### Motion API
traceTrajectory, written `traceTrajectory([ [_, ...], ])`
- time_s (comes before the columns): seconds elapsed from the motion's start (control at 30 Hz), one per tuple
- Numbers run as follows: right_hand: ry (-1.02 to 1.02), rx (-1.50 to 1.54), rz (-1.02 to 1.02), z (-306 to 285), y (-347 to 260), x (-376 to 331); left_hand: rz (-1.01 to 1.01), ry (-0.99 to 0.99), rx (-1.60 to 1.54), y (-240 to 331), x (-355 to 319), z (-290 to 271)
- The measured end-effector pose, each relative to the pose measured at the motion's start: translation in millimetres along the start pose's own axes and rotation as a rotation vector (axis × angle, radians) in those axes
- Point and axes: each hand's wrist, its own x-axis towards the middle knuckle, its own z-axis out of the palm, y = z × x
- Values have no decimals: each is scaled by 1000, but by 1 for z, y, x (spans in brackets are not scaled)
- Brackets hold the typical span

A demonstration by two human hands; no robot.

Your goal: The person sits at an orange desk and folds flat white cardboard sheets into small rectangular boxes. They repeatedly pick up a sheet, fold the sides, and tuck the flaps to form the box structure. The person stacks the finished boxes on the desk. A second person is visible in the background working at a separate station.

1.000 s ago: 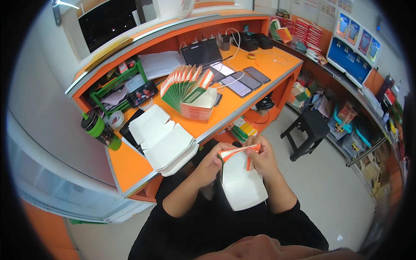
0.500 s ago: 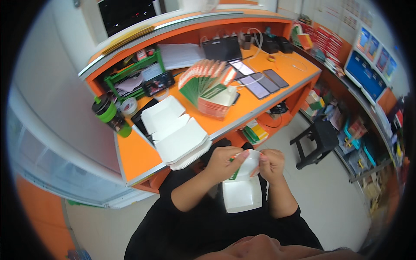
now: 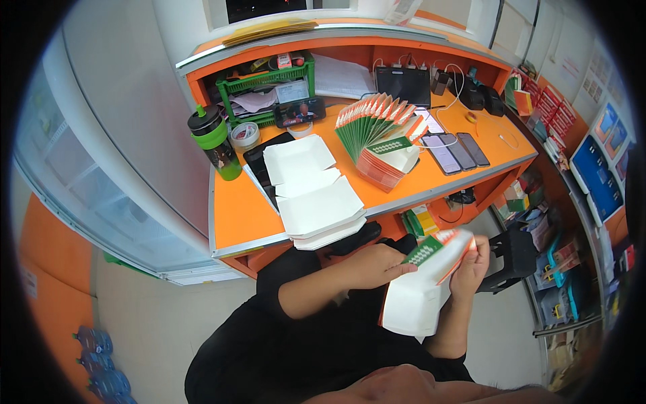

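"Gripping what, those two hands?"

"One carton (image 3: 412,306), white inside, with green and orange printing on its flaps. The right hand (image 3: 470,266) is closed on its right side, fingers curled round the flap. The left hand (image 3: 382,266) is half curled, thumb stretched out to the end of the green panel. Whether it pinches or merely presses, I can't tell."

"And where is the carton?"

"Off the table (image 3: 239,219), out past its front edge, before the person's body. The lower part sits like a shallow tray; the upper flaps are blurred."

"What's on the table, then?"

"Flat white cartons (image 3: 319,202) lie stacked near the front left corner, jutting over the front edge. Around the middle, nested green-and-orange cartons (image 3: 387,147) fan out. Three phones (image 3: 442,156) lie side by side nearer the right edge."

"And the left edge?"

"A green-and-black bottle (image 3: 217,143) stands there, a tape roll (image 3: 245,136) just beside it. Toward the back left corner there's a green basket (image 3: 268,79), a lit phone (image 3: 299,113) propped against it."
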Motion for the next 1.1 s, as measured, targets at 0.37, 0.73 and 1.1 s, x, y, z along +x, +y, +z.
traceTrajectory([
  [0.37, -421, -30, 347, -25, -11, -6, 28, 36, 24, 11, -9, -12],
  [0.73, -385, -104, 556, -8, -17, -10, -256, 42, -362, -4, -7, -9],
  [1.1, -167, 23, 510, -1, -24, -1, -392, -177, -522, -6, -3, -5],
])
